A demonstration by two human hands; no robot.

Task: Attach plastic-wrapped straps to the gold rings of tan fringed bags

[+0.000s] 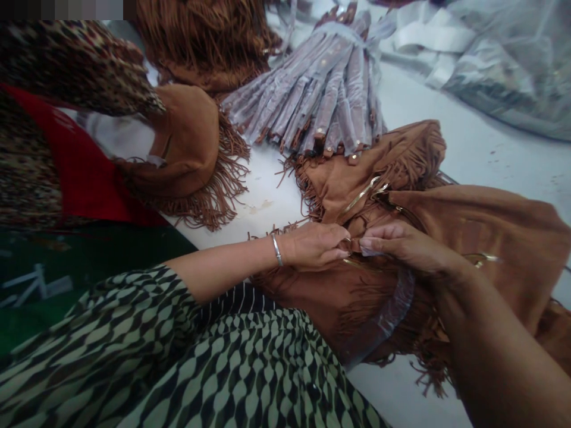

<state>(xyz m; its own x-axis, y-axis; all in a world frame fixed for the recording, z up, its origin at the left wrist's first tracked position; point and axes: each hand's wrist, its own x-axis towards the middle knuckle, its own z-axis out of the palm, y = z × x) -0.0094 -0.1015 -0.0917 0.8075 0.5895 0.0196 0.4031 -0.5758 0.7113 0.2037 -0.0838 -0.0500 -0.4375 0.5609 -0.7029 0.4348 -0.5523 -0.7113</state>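
Brown fringed suede bags (482, 232) lie in a heap on the white table (405, 101), with gold-coloured hardware (379, 185) on them. My left hand (319, 245), with a silver bangle at the wrist, pinches a small metal ring at a bag's edge. Facing it, almost touching, my right hand (395, 245) pinches the end of a brown strap wrapped in clear plastic. The plastic-wrapped strap (397, 303) hangs from my right hand over the fringe of the nearest bag (312, 291).
A bundle of plastic-wrapped straps (316, 83) lies behind the bags. At the left, a person in a leopard-print sleeve (80, 65) is by another fringed bag (191, 142). More brown fringe (205, 35) is at the back. A clear plastic bag (513, 71) sits back right.
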